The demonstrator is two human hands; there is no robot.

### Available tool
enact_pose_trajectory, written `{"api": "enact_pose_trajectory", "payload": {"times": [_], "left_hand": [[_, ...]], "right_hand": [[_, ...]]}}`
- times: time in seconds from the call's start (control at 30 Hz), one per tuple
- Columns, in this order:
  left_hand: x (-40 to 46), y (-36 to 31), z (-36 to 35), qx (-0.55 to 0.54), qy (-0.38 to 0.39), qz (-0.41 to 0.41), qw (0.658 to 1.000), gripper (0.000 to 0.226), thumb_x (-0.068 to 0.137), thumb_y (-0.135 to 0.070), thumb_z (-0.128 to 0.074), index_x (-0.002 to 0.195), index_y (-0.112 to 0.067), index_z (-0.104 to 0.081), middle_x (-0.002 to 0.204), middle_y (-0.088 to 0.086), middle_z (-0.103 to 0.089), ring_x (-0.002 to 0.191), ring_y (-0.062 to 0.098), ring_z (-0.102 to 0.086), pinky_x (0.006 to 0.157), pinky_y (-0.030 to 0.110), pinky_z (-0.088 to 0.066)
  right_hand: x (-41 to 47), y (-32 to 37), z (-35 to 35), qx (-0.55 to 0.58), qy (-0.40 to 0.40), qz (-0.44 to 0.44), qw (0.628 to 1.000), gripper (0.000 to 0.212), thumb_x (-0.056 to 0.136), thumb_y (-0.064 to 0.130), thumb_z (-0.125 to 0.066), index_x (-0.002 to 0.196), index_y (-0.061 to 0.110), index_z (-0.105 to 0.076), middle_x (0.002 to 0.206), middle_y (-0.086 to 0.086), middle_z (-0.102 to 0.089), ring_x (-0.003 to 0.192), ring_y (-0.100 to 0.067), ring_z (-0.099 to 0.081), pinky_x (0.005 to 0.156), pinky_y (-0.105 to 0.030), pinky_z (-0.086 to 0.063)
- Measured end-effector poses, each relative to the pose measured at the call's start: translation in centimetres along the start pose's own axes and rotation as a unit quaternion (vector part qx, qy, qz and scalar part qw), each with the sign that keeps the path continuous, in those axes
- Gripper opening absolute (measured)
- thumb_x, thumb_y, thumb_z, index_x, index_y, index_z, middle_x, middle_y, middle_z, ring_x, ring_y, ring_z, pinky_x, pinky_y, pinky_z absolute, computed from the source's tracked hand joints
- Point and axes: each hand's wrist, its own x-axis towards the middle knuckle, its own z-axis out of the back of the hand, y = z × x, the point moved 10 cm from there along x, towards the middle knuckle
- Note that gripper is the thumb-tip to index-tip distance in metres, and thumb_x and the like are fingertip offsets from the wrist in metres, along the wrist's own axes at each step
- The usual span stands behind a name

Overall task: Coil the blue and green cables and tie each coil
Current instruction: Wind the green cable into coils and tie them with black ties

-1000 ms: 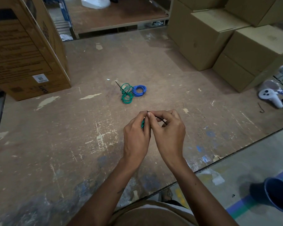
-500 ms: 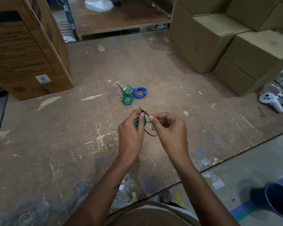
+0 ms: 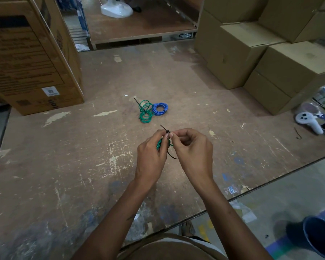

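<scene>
item: small coil of green plastic-sheathed cable, held just above centre frame, mostly hidden between the two hands; only a short green arc shows. lifted clear of the table, as far as can be judged.

fastening: thin black cable tie, looped around the coil. its free tail points up and left out of the fingertips; a slack bow of the strap hangs below, toward lower right. long axis of the tail runs lower right to upper left, away from the body.

left hand: fingers curled round the coil, thumb and forefinger pinching it near the tie's head. nearer the coil than the other hand.

right hand: fingers curled, tips pinching the tie at its head, touching the left fingertips. exact grip point too small to tell.

judgement: tie is threaded but not drawn tight; the coming pull would run along the tail's axis, up and left, with the left hand as anchor.

beyond the hands, upper centre: loose green cable coil with a black tie, touching a neat blue cable coil on its right.

support: worn brown plywood table.

surrounds: large printed cardboard carton, upper left; stacked plain cardboard boxes, upper right; white handheld controller, right edge.
</scene>
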Motion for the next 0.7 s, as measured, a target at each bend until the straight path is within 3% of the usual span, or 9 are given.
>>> {"api": "enact_pose_trajectory", "payload": {"times": [0.13, 0.2, 0.37, 0.57, 0.7], "left_hand": [[-0.8, -1.0, -0.3, -0.012, 0.005, -0.016, 1.000, 0.014, 0.107, -0.019, -0.058, 0.109, -0.015, -0.071, 0.076, -0.001, -0.068, 0.065, 0.015, -0.059, 0.061, 0.027, -0.045], [-0.8, -1.0, -0.2, -0.010, -0.002, -0.012, 1.000, 0.014, 0.108, -0.019, -0.058, 0.110, -0.016, -0.072, 0.078, -0.002, -0.069, 0.066, 0.013, -0.060, 0.061, 0.025, -0.045], [-0.4, -0.4, 1.1, -0.039, -0.042, 0.032, 0.998, 0.014, 0.107, -0.021, -0.059, 0.108, -0.021, -0.074, 0.086, -0.013, -0.074, 0.072, 0.003, -0.065, 0.065, 0.015, -0.045], [-0.4, -1.0, 0.5, -0.012, -0.032, 0.000, 0.999, 0.014, 0.107, -0.019, -0.059, 0.109, -0.017, -0.073, 0.090, -0.007, -0.075, 0.077, 0.012, -0.068, 0.069, 0.026, -0.051], [-0.7, -1.9, -0.1, 0.012, -0.015, -0.038, 0.999, 0.012, 0.106, -0.014, -0.060, 0.109, -0.013, -0.071, 0.089, -0.003, -0.074, 0.076, 0.011, -0.065, 0.069, 0.019, -0.045]], "right_hand": [[-0.2, 1.0, 0.1, -0.053, -0.016, 0.049, 0.997, 0.005, 0.092, 0.030, -0.077, 0.090, 0.026, -0.079, 0.078, 0.011, -0.076, 0.073, -0.003, -0.073, 0.076, -0.034, -0.061], [-0.1, 0.9, 0.0, -0.048, -0.002, 0.049, 0.998, 0.006, 0.094, 0.032, -0.077, 0.092, 0.027, -0.079, 0.079, 0.013, -0.077, 0.074, -0.002, -0.073, 0.077, -0.037, -0.061], [-0.8, 0.1, 0.3, 0.015, 0.040, 0.014, 0.999, 0.017, 0.091, 0.043, -0.081, 0.102, 0.031, -0.077, 0.078, 0.018, -0.077, 0.078, 0.003, -0.074, 0.075, -0.028, -0.060], [-0.9, -0.7, 0.6, 0.061, 0.040, -0.016, 0.997, 0.008, 0.093, 0.036, -0.080, 0.091, 0.028, -0.080, 0.080, 0.014, -0.079, 0.076, -0.005, -0.077, 0.074, -0.039, -0.063], [-0.8, -0.2, 1.0, 0.037, 0.035, 0.003, 0.999, 0.007, 0.094, 0.028, -0.079, 0.087, 0.026, -0.079, 0.074, 0.012, -0.078, 0.071, 0.000, -0.075, 0.067, -0.027, -0.060]]}}
